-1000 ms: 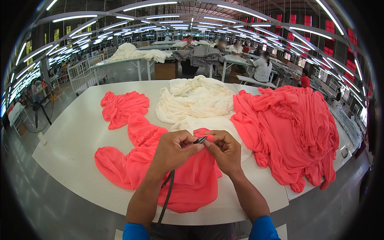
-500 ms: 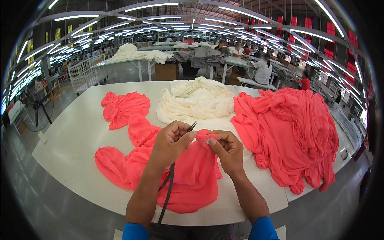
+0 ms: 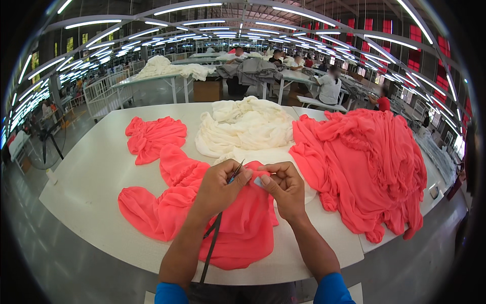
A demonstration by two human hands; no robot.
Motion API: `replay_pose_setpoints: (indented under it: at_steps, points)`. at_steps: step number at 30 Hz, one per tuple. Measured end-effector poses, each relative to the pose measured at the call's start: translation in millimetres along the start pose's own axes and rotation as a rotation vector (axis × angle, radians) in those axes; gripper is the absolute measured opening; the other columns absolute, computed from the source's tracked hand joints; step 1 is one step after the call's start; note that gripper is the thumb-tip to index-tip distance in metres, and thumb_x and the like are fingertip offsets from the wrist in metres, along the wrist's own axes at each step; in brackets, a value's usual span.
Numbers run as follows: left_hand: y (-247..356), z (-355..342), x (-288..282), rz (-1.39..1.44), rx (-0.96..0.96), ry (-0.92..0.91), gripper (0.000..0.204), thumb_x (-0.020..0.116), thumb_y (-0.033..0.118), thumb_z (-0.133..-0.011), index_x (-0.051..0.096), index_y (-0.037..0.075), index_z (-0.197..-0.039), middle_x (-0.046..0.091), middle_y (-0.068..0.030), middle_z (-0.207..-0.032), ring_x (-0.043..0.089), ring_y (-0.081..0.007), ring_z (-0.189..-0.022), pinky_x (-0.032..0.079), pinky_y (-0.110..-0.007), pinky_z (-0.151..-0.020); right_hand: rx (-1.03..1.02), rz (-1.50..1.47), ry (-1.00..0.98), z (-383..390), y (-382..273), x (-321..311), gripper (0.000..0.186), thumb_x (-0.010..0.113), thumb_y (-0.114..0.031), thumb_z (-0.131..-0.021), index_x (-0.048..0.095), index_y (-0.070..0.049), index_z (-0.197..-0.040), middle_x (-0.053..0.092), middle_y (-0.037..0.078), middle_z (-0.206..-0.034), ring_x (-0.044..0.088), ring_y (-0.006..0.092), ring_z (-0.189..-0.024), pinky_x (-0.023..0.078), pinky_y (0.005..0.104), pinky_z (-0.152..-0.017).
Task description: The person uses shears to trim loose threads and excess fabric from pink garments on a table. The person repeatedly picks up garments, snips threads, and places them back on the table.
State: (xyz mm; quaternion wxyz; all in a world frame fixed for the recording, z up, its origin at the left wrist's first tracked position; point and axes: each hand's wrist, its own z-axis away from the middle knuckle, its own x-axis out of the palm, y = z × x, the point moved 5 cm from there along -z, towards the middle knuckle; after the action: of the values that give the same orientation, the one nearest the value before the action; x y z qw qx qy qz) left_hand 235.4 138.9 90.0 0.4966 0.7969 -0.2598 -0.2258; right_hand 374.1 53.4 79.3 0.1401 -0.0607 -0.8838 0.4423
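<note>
My left hand [image 3: 218, 186] is closed around a small pair of thread snips [image 3: 237, 169], their pointed blades sticking up past the fingertips. From below that hand a dark strap [image 3: 213, 248] hangs over the cloth toward the table's near edge; its upper end is hidden. My right hand [image 3: 285, 190] pinches the top edge of a coral garment [image 3: 243, 228] between thumb and fingers. By the right thumb a small pale tag [image 3: 258, 181] shows against the fabric. Both hands meet closely over the garment, whose lower part spreads on the white table [image 3: 96, 177].
At the right lies a big heap of coral garments [image 3: 359, 167]. Cream cloth [image 3: 245, 126] is bunched at the middle back, and another coral piece [image 3: 154, 138] rests at the far left. Beyond are other tables, a white rail cart [image 3: 107, 96] and seated people.
The snips' blades have turned more upright in my left hand, and a bit of blue shows at their base. The pale tag shows more beside my right thumb. The whole view has shifted slightly.
</note>
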Motion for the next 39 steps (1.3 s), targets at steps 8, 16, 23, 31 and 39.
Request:
replay_pose_setpoints:
  at_steps: [8,16,23,31,39]
  points:
    - [11.1,3.0,1.1,0.129,0.082,0.093,0.012,0.068,0.003,-0.085,0.056,0.002,-0.086,0.053,0.004,-0.068,0.045,-0.0005,-0.057,0.036,-0.017,-0.049,0.151,0.014,-0.133,0.5,2.3,5.3,0.034,0.059,-0.014,-0.095,0.047,0.002,-0.122,0.06,0.011,-0.116,0.059,0.0088,-0.076,0.053,0.0243,-0.071]
    - [23.9,14.2,8.2,-0.031,0.146,-0.052,0.009,0.068,0.0,-0.083,0.059,0.002,-0.084,0.054,0.0043,-0.069,0.045,0.0002,-0.06,0.036,-0.018,-0.052,0.314,0.29,-0.528,10.9,4.5,8.1,0.066,0.079,-0.022,-0.08,0.047,-0.003,-0.134,0.052,-0.004,-0.074,0.046,0.0044,-0.064,0.038,0.0198,-0.056]
    - [36.7,18.9,-6.8,-0.003,0.258,0.167,0.012,0.07,0.0,-0.083,0.058,0.001,-0.084,0.055,0.0031,-0.069,0.045,-0.0012,-0.059,0.037,-0.018,-0.052,-0.116,0.689,-0.226,1.4,7.7,-5.0,0.026,0.077,-0.019,-0.08,0.06,-0.001,-0.087,0.051,0.003,-0.073,0.046,0.012,-0.072,0.042,0.0281,-0.067]
    - [39.3,15.4,-46.1,0.097,0.299,0.407,0.01,0.067,0.001,-0.086,0.057,0.0,-0.085,0.054,0.0023,-0.068,0.044,-0.0008,-0.059,0.035,-0.017,-0.051,0.354,0.326,-0.157,-11.5,41.9,-32.1,0.012,0.059,-0.014,-0.095,0.057,-0.002,-0.096,0.059,-0.001,-0.08,0.05,0.0033,-0.073,0.043,0.0216,-0.065]
    - [23.8,8.1,-67.5,0.064,0.212,0.498,0.006,0.066,0.0,-0.085,0.06,0.001,-0.086,0.053,0.0035,-0.073,0.044,-0.0016,-0.063,0.036,-0.017,-0.055,0.328,-0.029,-0.176,-9.1,20.9,-22.0,0.015,0.056,-0.013,-0.097,0.059,0.0,-0.103,0.061,-0.002,-0.088,0.052,0.0029,-0.077,0.045,0.019,-0.07]
